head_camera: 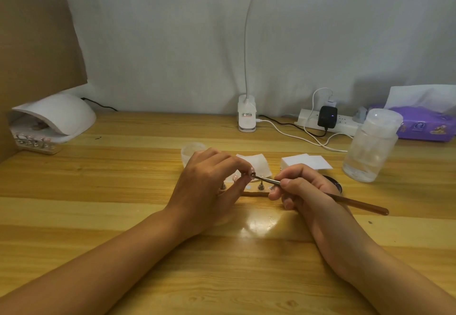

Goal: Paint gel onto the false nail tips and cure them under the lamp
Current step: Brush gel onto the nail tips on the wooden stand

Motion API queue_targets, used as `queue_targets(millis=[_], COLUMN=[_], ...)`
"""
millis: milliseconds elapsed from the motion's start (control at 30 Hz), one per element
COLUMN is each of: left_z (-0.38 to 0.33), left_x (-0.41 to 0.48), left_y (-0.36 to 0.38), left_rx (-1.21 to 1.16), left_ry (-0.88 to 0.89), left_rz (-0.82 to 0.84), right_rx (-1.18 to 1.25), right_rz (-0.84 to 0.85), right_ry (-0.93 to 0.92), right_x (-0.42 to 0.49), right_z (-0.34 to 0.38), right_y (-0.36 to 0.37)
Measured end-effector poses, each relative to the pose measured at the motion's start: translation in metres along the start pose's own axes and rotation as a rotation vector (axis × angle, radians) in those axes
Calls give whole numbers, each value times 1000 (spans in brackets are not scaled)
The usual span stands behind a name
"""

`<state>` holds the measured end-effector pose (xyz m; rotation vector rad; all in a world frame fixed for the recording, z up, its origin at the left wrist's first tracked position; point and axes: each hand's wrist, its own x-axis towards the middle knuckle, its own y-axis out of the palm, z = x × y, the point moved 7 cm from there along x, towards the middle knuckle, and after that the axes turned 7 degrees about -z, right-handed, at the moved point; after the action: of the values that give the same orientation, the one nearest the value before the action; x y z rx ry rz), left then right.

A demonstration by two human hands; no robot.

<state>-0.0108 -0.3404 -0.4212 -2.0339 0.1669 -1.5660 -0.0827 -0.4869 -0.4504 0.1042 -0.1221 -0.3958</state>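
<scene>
A wooden table with a white clip-on desk lamp at its back edge, a power strip holding a black adapter, a clear plastic bottle and a purple tissue pack at right

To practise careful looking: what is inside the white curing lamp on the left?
A rack of pale nail tips juts from the mouth of the curing lamp. Something brownish shows behind it, too dim to identify. The dome covers the rest.

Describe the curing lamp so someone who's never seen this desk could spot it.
Follow the wooden table to its far left corner, beneath the brown cardboard panel. The curing lamp is the low white dome there, a rack of nail tips at its open mouth, unlike the tall-stalked desk light.
</scene>
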Motion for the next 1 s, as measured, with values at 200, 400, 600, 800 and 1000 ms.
queue_targets(millis=[200, 400, 600, 800, 1000], left_z=[-1, 0, 1, 0, -1], left_x=[0, -1, -2, -2, -1], left_y=[0, 2, 3, 3, 3], left_rx=[-6, -11, -9, -3, 0], left_ry=[5, 6, 11, 20, 18], left_rz=[-1, 4, 29, 30, 29], right_rx=[0, 61, 57, 29, -5], right_rz=[9, -16, -13, -39, -49], right_ry=[2, -29, -42, -43, -49], right_x=[0, 0, -1, 0, 0], right_z=[-1, 1, 3, 0, -1], right_y=[-1, -4, -3, -4, -4])
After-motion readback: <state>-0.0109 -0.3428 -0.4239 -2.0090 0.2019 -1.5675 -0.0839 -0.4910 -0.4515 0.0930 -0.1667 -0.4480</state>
